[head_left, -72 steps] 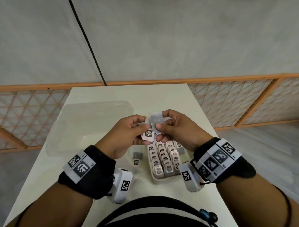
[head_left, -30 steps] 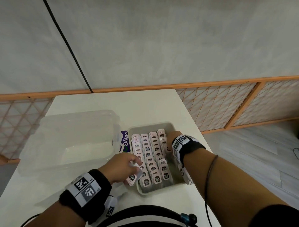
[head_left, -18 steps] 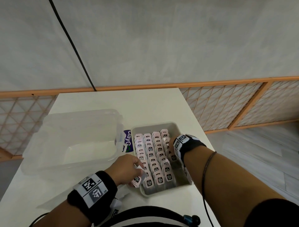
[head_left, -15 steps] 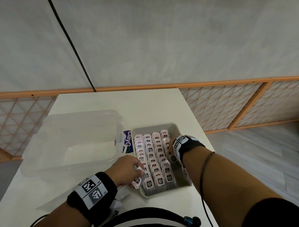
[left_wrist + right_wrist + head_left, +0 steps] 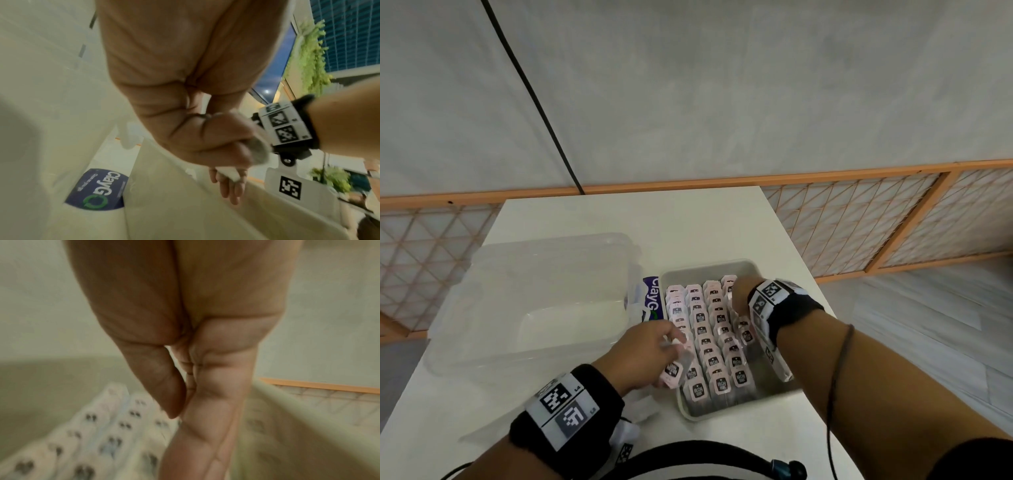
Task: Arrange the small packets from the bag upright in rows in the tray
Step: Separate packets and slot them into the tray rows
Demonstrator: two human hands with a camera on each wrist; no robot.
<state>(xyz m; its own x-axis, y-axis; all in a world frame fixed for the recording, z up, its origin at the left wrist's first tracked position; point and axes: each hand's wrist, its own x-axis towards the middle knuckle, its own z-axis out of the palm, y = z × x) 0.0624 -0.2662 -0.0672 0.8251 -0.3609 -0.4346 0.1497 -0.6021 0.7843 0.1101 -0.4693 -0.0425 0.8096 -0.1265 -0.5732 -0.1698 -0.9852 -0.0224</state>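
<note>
A beige tray (image 5: 707, 269) holds several rows of small pink packets (image 5: 714, 342) that stand upright. My left hand (image 5: 674, 346) pinches one pink packet (image 5: 672, 371) at the tray's near left corner, tilted over the left row. In the left wrist view the left hand (image 5: 226, 146) curls round a pale packet (image 5: 259, 151). My right hand (image 5: 736, 296) reaches down at the far end of the right row. In the blurred right wrist view its fingers (image 5: 205, 418) point straight down beside the packets (image 5: 107, 443), thumb against them, with no packet seen between.
A clear plastic bag with a blue label (image 5: 652, 301) lies just left of the tray. A large clear plastic box (image 5: 534, 301) stands further left. The white table (image 5: 637, 219) ends close to the tray's right side, with a wooden lattice rail (image 5: 859, 219) beyond.
Both hands came down from above the tray, where they held packets together. Over the last second the left hand with its packet and the right hand in the right row barely shift.
</note>
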